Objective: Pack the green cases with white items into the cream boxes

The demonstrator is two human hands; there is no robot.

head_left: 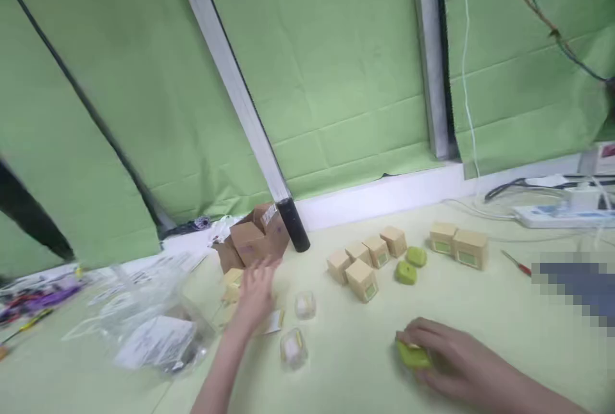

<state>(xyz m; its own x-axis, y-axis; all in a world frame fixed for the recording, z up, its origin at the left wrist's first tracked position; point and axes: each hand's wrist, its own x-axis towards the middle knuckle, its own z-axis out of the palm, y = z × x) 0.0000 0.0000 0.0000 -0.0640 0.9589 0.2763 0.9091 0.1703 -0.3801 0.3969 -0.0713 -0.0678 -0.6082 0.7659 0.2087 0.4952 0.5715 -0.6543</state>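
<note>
My right hand (449,356) is closed around a small yellow-green rounded case (413,356) low over the table. Two similar green cases, a near one (406,272) and a far one (416,256), lie farther back beside several small tan boxes (362,280). My left hand (257,292) reaches out with fingers extended, slightly blurred, over small tan packaging (232,282) in front of a brown cardboard box (257,238). Part of that packaging is hidden under the hand. Between my hands sit two clear plastic cases, one nearer (293,348) and one farther (305,304).
A clear plastic bag with a white label (156,341) lies at the left. A black cylinder (294,225) stands by the cardboard box. Two tan boxes (471,248), a red-handled screwdriver (519,264) and a power strip (557,216) are at the right. Green curtains hang behind.
</note>
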